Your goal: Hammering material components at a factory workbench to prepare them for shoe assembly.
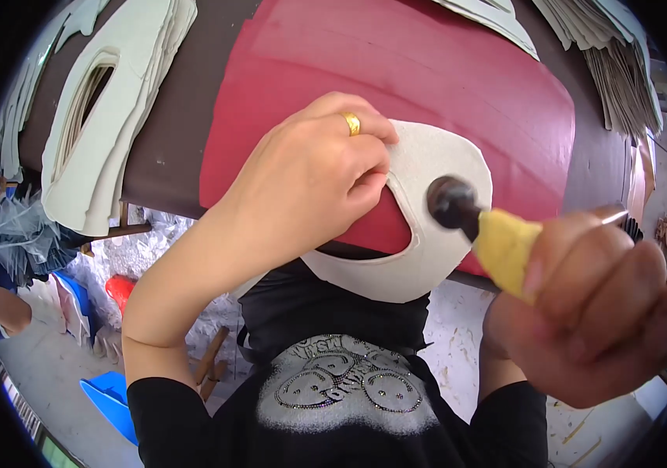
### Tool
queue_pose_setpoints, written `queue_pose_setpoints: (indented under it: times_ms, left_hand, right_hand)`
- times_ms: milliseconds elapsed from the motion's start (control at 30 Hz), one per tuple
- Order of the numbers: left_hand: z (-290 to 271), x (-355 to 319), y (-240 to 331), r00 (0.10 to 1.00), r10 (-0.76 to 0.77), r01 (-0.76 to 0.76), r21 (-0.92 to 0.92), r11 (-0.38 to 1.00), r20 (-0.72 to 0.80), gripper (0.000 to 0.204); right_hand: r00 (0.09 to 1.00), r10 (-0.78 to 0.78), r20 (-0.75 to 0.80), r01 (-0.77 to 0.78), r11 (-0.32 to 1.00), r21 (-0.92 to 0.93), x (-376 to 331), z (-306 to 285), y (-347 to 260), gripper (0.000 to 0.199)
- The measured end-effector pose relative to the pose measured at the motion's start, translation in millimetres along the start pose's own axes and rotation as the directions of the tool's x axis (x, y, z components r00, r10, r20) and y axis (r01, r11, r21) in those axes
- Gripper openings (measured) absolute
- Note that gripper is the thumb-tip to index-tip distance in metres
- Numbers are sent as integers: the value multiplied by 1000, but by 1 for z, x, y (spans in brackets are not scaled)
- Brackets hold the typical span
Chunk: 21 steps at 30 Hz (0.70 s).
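Observation:
My left hand [324, 165], with a gold ring on one finger, bends its fingers over the edge of a cream, curved sheet piece [444, 156] and grips it. This piece has a large rounded cut-out and a folded rim along it. It lies on a red mat [310, 58], with its near part over the table edge. My right hand [595, 304] is closed around the yellow-wrapped handle of a hammer [452, 201]. The hammer's round dark head is raised over the piece, slightly blurred; whether it touches is hard to tell.
Stacks of similar cream pieces [134, 93] lie at the left of the brown table [166, 164]. More layered sheets [622, 86] stand at the far right. Below left are clear plastic [166, 246], a red object [119, 292], a blue dustpan-like item [111, 402] and another person's arm [4, 310].

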<state>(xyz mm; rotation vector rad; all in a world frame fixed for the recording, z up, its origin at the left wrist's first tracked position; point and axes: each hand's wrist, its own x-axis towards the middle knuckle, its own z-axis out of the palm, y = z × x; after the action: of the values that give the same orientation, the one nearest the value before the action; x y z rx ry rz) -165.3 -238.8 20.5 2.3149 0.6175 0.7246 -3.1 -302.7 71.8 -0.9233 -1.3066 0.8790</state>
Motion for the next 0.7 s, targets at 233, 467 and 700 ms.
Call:
queue_pose_setpoints:
  times_ms: [233,467,700]
  left_hand:
    - [-3,-16,5,993,-43,63,189,980,-109,10]
    - [8,-26,6,976,-46,80,154,985,-213,8]
    - [-8,-36,12,981,-48,91,227,970,-187,12]
  right_hand:
    - [993,108,-46,-104,992,70,-6,1,-2,24]
    - [986,101,-136,-103,995,-9,4,19,-3,20]
    - [970,85,-227,-112,988,-111,13,38,-8,17]
